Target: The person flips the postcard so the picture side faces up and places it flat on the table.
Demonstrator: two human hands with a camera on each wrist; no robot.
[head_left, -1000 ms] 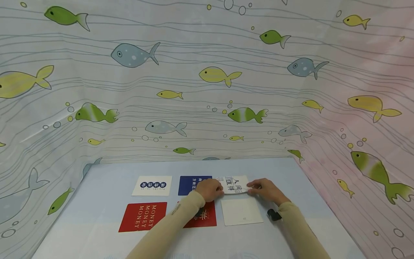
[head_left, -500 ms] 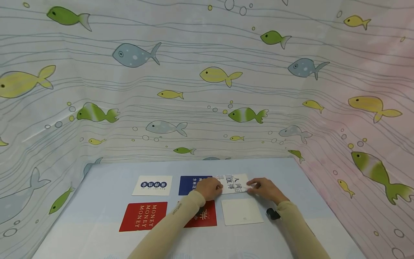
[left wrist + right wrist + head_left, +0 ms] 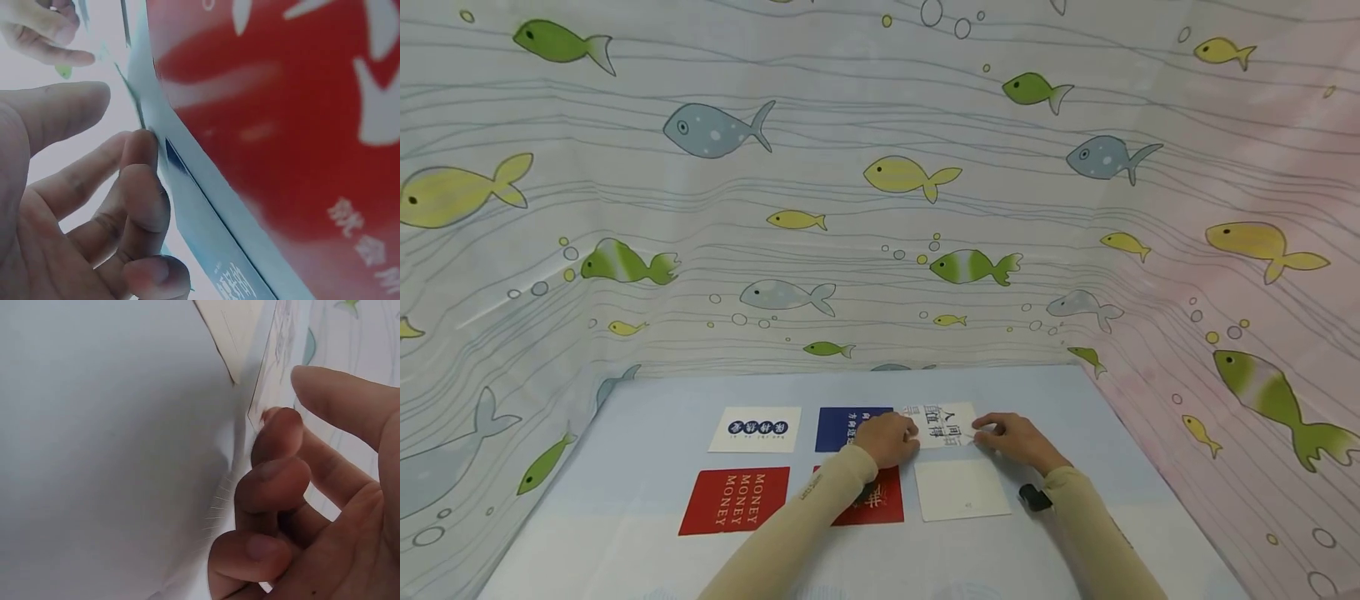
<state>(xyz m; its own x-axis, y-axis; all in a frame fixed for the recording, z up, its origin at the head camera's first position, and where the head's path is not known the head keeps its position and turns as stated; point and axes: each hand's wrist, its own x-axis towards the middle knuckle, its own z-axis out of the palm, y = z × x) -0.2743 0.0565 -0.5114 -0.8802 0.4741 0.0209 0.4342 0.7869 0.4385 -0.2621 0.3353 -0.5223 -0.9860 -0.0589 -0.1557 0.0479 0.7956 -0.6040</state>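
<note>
A white card printed with dark characters (image 3: 946, 427) lies at the back right of the table, flanked by both hands. My left hand (image 3: 889, 439) is at its left edge, overlapping the blue card (image 3: 835, 429). Thumb and bent fingers stand apart in the left wrist view, where a red card (image 3: 269, 125) fills the right side. My right hand (image 3: 1018, 439) is at the printed card's right edge, fingertips close to the corner. Its thumb (image 3: 340, 397) is lifted away from the loosely curled fingers in the right wrist view. A plain cream card (image 3: 962, 492) lies just in front.
Farther left are a white card with blue circles (image 3: 756, 429) and a red MONEY card (image 3: 737, 500). Another red card (image 3: 880, 502) is partly under the left forearm in view. A black wrist device (image 3: 1035, 497) is on the right wrist. A fish-patterned curtain (image 3: 880, 250) surrounds the table (image 3: 625, 483).
The printed card, its near edge slightly bowed up a second ago, has settled flat between the hands. Both hands have hardly moved; the view has shifted slightly.
</note>
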